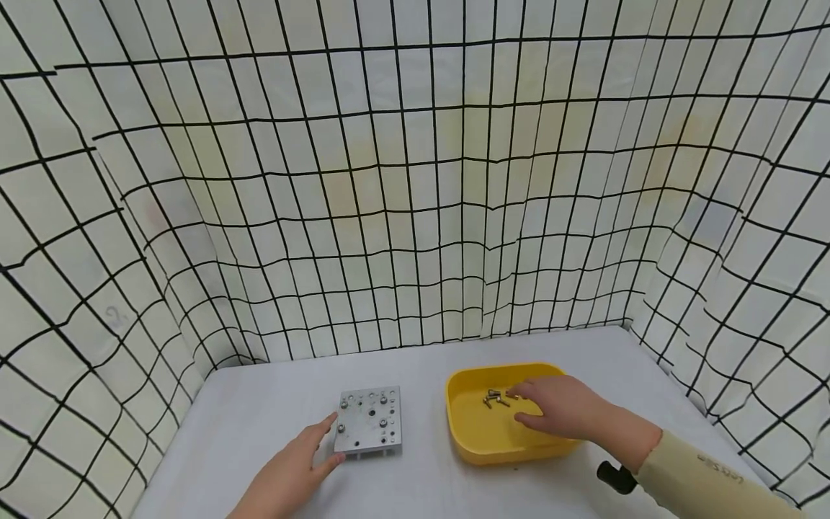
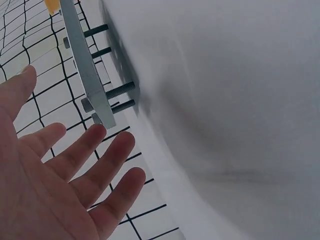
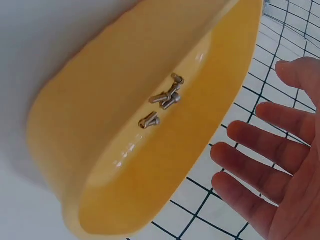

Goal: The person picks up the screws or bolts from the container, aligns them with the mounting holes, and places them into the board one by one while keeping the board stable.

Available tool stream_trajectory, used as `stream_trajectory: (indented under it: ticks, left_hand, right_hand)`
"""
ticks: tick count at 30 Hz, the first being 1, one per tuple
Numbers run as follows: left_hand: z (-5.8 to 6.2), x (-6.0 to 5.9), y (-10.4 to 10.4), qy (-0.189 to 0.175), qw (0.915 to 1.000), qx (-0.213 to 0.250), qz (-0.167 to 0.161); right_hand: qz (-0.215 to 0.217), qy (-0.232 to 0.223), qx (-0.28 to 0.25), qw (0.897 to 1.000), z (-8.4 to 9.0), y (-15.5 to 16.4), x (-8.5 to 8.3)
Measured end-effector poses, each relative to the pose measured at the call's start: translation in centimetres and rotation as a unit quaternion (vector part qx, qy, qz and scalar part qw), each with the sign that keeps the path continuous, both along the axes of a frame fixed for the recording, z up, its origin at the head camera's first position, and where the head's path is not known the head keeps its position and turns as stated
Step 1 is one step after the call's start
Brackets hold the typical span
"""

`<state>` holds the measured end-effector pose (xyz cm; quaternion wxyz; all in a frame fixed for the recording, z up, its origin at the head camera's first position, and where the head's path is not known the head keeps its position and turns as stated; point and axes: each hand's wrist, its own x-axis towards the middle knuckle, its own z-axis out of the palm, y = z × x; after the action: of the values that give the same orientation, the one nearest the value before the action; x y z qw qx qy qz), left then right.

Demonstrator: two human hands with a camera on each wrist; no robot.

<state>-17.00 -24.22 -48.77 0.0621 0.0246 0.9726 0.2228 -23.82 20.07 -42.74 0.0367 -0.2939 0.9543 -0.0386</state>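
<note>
Four upright screws stand in a metal plate, heads on top and threaded shanks poking out beneath, while several loose screws lie in a yellow tray. Judging from where I stand, the plate would be stiff, fairly weighty for its size and hard to damage; I'd take it by two opposite side edges, fingers clear of the shanks, since its flat face looks smooth enough to slide under a thumb. The loose screws should be light, hard and a little slick, apt to roll, best pinched crosswise just under the head.

To look at, the plate is silver-grey, roughly square and dull in its sheen, pierced by a scatter of small holes. It sits on the white table, to the left of the tray. The loose screws are shiny metal with thick round heads, bunched together on the tray's floor.

The person's left hand is relaxed, thumb and fingers spread around the plate's near left corner, gripping nothing; whether a fingertip actually brushes the edge I can't make out. The right hand hangs over the right side of the tray, fingers loosely extended, nothing in its grasp.
</note>
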Motion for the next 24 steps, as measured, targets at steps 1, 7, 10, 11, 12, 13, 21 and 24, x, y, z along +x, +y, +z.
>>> stream_trajectory:
  ticks: [1,7,10,11,12,13,21,24]
  left_hand:
    - [-0.1,-0.1,-0.2,-0.006,1.0,0.003,0.006]
    - [-0.6,-1.3,-0.7,-0.029,0.9992,0.023,0.016]
    - [-0.8,-1.9,-0.8,-0.043,0.9981,0.043,0.014]
    - [-0.9,-2.0,-0.9,-0.05,0.9973,0.052,0.016]
    - [-1.0,-2.1,-0.9,-0.058,0.9963,0.06,0.019]
    - [-1.1,-2.3,-0.9,-0.063,0.9954,0.068,0.022]
    - [-2.0,-3.0,-1.3,-0.097,0.9855,0.135,0.035]
    - [-2.1,-3.2,-1.4,-0.101,0.9817,0.158,0.032]
  right_hand:
    - [0.002,-0.005,0.002,1.0,0.1,-0.1,-0.3]
    - [0.021,-0.034,0.012,0.999,0.5,-1.0,-2.1]
    - [0.022,-0.047,0.019,0.998,0.5,-1.6,-3.1]
    - [0.022,-0.051,0.022,0.998,0.3,-1.8,-3.4]
    - [0.022,-0.057,0.021,0.998,0.2,-2.1,-3.7]
    - [0.022,-0.062,0.021,0.998,0.0,-2.2,-4.0]
    - [0.024,-0.088,0.027,0.996,-1.9,-2.6,-6.2]
    - [0.029,-0.087,0.037,0.995,-2.4,-2.7,-6.7]
